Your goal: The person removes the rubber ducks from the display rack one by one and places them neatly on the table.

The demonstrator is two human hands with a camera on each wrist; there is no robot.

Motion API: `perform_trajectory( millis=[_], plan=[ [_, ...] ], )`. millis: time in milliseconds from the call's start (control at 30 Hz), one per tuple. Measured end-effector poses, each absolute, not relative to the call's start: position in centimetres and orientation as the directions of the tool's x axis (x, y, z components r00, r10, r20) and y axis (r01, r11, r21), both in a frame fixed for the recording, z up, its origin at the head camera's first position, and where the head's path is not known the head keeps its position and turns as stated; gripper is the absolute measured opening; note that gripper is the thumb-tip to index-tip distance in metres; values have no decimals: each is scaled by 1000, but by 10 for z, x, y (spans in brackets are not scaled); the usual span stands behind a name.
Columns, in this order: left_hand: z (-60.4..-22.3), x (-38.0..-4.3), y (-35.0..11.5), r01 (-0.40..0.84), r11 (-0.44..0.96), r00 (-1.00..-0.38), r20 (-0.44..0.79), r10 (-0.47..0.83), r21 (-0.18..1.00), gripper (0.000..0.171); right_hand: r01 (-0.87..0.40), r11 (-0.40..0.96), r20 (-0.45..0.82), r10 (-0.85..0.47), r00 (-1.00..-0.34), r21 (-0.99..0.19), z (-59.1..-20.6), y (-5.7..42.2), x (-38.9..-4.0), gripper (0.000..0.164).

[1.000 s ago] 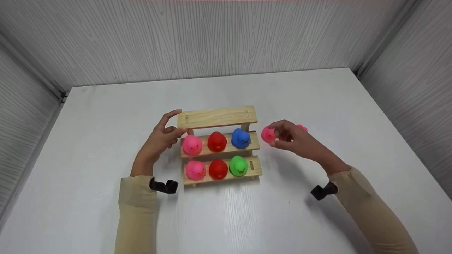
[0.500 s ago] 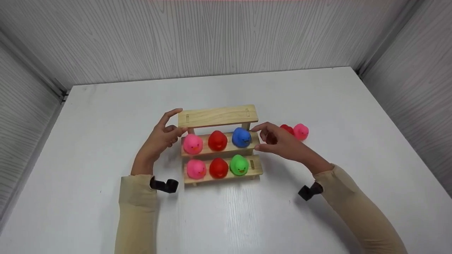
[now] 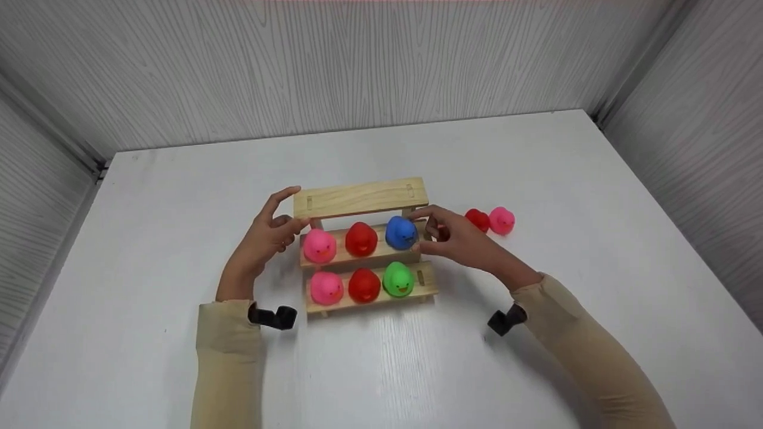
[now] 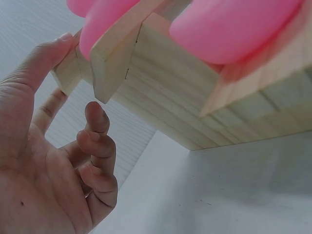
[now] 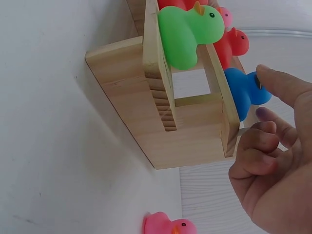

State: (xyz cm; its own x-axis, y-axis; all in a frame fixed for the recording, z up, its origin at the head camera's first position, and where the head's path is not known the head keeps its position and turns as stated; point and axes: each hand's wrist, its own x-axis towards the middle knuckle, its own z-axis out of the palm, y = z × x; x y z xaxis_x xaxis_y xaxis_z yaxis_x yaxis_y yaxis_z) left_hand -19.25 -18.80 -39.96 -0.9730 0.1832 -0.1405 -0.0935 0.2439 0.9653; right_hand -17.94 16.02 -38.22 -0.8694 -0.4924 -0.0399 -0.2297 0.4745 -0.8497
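Observation:
A three-tier wooden rack (image 3: 357, 199) stands on the white table. My left hand (image 3: 265, 241) grips the left end of its top board, index finger at the back edge and thumb at the front. Its other fingers curl free of the wood in the left wrist view. My right hand (image 3: 459, 238) pinches the blue rubber duck (image 3: 401, 233) at the right end of the middle tier, thumb and index finger on either side. Beside it sit a red duck (image 3: 361, 239) and a pink duck (image 3: 320, 245). The lower tier carries pink, red and green ducks (image 3: 399, 279).
Right of the rack, a loose red duck (image 3: 476, 220) and a pink duck (image 3: 502, 221) lie on the table (image 3: 554, 196), close to the right forearm. In the right wrist view a pink duck (image 5: 168, 224) shows at the bottom edge. Grey wood-grain panels (image 3: 357, 65) enclose the table.
My right hand has moved left, from beside a pink duck on the table to the blue duck. That pink duck no longer shows in the head view. My left hand keeps its grip.

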Motion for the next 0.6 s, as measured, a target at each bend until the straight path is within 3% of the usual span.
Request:
perform_trajectory(
  millis=[600],
  plan=[
    [-399,-191,-187,-88,229,-976,-130,175,969,65,-272,489,-20,-512,-859,-829,-389,154,-184,49]
  ],
)
